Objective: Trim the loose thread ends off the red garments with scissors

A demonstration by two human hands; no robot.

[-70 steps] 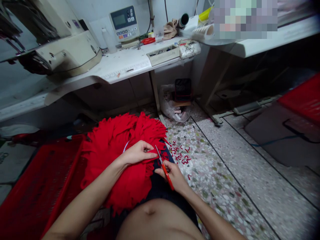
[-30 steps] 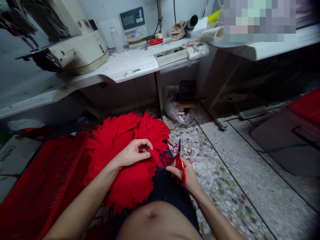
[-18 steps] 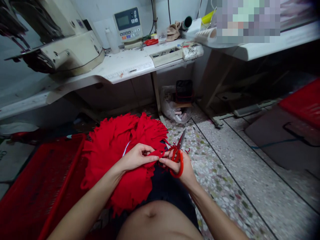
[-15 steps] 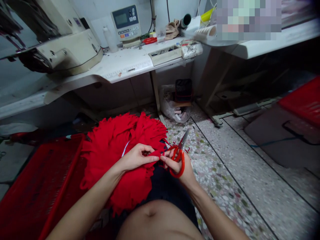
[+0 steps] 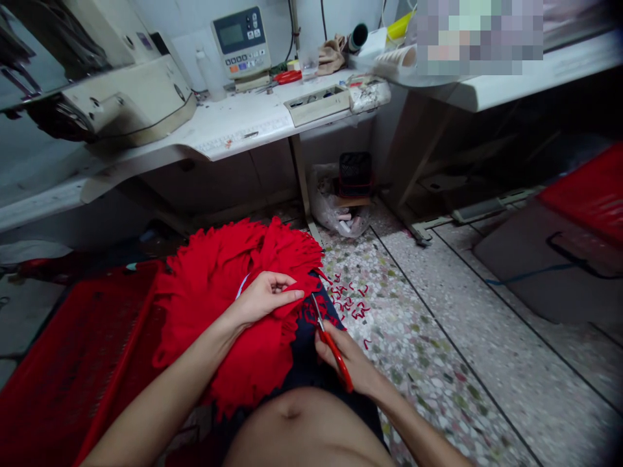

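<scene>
Below us is a floor of speckled terrazzo [image 5: 428, 383], and ahead of us stands a long white sewing table [image 5: 233, 133]. On this table is a sewing machine [image 5: 126, 97], and behind it is a digital control panel [image 5: 242, 42]. Under the table we see a plastic bag [image 5: 335, 207]. At our left side lies a red plastic crate [image 5: 82, 337].

A large red fringed cloth [image 5: 228, 324] lies across our lap, over dark shorts [image 5: 311, 363], and its left edge comes just beside the crate. Small red scraps [image 5: 353, 308] are scattered on the floor to the right of the cloth.

Our left hand [image 5: 265, 299] rests on the cloth, and its fingers are bent firmly around a fold at the cloth's edge, so this fold is held. Our right hand [image 5: 343, 363] is closed around the handles of red-handled scissors [image 5: 331, 350]. The blades are almost shut, and they cut nothing. Their tips point up and are just beside the held fold.
</scene>
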